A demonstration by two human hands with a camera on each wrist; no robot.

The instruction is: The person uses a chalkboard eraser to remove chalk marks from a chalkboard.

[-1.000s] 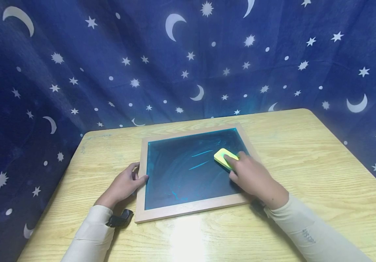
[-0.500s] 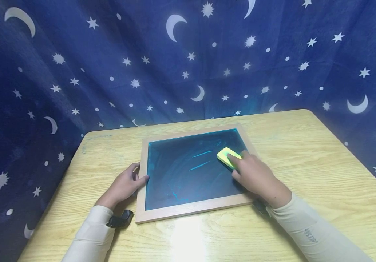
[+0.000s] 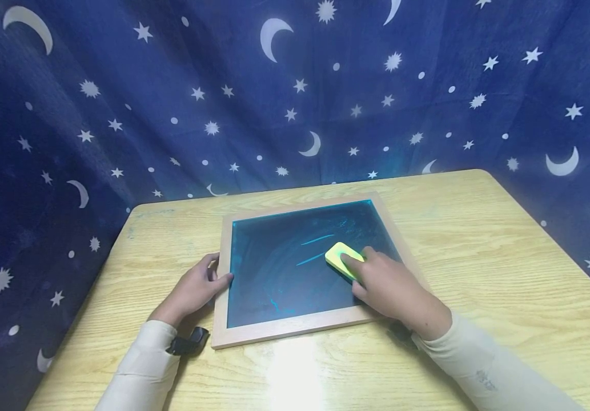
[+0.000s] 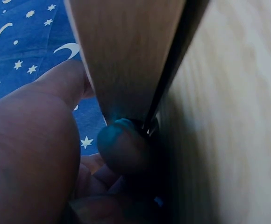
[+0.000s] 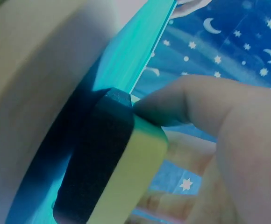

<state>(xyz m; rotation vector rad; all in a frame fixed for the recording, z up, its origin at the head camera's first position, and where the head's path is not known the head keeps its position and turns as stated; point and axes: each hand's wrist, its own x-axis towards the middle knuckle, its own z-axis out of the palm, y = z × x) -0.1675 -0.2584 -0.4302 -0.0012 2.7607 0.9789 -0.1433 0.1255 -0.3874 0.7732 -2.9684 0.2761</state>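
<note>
A wood-framed chalkboard (image 3: 295,332) lies on the table, its dark surface smeared with blue-green chalk. My left hand (image 3: 192,291) grips the left side of the frame, thumb over the top face. In the left wrist view fingers curl around the wooden edge (image 4: 126,56). A yellow chalkboard eraser (image 3: 338,252) is in my right hand (image 3: 394,288), dark pad down on the right half of the board. The right wrist view shows thumb and fingers pinching the eraser's yellow body (image 5: 135,172) above its dark pad (image 5: 93,158). Two chalk strokes (image 3: 317,240) lie left of the eraser.
The pale wooden table (image 3: 505,257) extends around the board. A dark blue curtain (image 3: 243,74) with moons and stars hangs behind and at the sides. A black wrist device (image 3: 189,342) sits at the left cuff. Faint chalk smudges mark the table's far left corner.
My right hand shifted the eraser slightly right, then back left and nearer to me, up to the lower chalk stroke's right end. My left hand has kept its hold on the frame.
</note>
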